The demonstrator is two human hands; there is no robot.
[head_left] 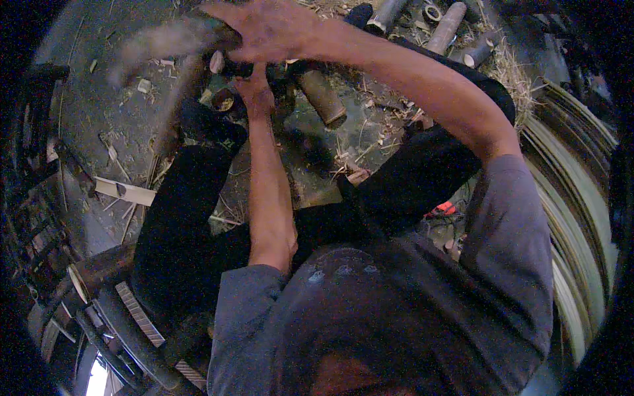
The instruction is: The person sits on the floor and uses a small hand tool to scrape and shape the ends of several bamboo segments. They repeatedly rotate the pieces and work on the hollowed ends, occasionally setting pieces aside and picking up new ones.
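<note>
My right hand (267, 30) reaches across to the top middle, closed on the handle of a long tool (165, 41) that is blurred by motion and points left. Just below it, my left hand (254, 92) grips a short bamboo piece (224, 102) whose cut end shows beside my fingers. A thicker brown bamboo segment (320, 99) lies right of that hand, slanting down to the right. My legs in dark trousers frame the spot on both sides. What lies under my right palm is hidden.
Several cut bamboo tubes (449, 26) lie at the top right on straw. Long bamboo strips (574, 198) curve along the right edge. A red-handled tool (442, 210) lies by my right thigh. A pale split piece (125, 191) and a bamboo tube (99, 270) are at the left, among shavings.
</note>
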